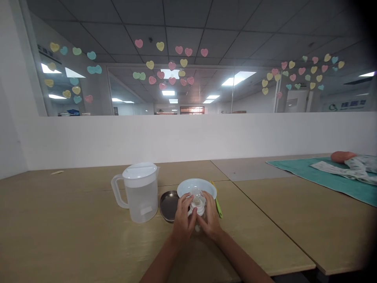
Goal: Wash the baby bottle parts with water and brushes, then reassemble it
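Note:
Both hands hold what looks like a baby bottle, seen from its top end, with a clear domed cap and a white collar. My left hand wraps its left side, thumb near the collar. On the opposite side, the fingers of my right hand close around it. Most of the lower body is hidden by the hands. Just behind stands a pale blue bowl. A dark metal dish lies left of my left hand. To the right of my right hand is a green-handled tool, its far end partly hidden by the bowl.
A lidded translucent pitcher holding clear liquid stands at left. Far right, a teal towel carries a patterned cloth and a rounded orange-brown thing. Seams cross the wooden table. Behind it rises a white wall with glass above.

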Motion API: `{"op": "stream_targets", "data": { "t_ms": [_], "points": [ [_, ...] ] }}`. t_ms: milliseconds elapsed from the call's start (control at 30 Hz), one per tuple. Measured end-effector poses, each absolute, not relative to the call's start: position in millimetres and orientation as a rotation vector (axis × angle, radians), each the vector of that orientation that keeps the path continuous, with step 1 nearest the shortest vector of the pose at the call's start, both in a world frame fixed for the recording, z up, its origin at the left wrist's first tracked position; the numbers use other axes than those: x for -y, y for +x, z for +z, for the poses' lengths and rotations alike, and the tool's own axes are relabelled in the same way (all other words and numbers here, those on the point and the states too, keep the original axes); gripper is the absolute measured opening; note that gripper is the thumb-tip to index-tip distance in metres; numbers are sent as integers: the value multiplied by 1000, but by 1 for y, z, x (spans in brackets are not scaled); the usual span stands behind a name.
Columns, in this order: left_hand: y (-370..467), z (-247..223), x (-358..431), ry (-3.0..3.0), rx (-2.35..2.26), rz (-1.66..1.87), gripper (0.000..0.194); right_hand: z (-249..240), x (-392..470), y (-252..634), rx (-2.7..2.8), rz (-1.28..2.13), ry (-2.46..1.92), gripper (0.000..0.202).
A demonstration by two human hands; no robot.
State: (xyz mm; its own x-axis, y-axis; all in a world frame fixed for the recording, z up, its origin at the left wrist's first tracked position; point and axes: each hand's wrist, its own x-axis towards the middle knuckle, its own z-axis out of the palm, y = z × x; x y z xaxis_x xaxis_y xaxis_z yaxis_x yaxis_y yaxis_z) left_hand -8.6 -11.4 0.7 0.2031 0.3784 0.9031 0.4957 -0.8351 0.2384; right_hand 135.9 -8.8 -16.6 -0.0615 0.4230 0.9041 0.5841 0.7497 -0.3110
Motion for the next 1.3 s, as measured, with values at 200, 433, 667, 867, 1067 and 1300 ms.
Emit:
{"op": "stream_targets", "data": {
  "t_ms": [200,433,667,867,1067,1300],
  "points": [
    [-13,-2,10,-2354,838,-1689,41,-17,11,137,1699,-161,-766,62],
    [-16,-3,9,-2423,824,-1529,52,-17,11,138,1607,-103,-787,39],
    [-14,-6,5,-2561,889,-1471,65,-17,10,136,1462,108,-803,23],
    [-18,-4,4,-2632,879,-1453,63,-19,5,135,1385,134,-838,30],
    [-18,-4,1,-2671,903,-1440,61,-16,5,137,1428,40,-849,34],
    [-19,-10,-4,-2660,907,-1440,60,-16,8,137,1400,-3,-830,31]
  ]
}}
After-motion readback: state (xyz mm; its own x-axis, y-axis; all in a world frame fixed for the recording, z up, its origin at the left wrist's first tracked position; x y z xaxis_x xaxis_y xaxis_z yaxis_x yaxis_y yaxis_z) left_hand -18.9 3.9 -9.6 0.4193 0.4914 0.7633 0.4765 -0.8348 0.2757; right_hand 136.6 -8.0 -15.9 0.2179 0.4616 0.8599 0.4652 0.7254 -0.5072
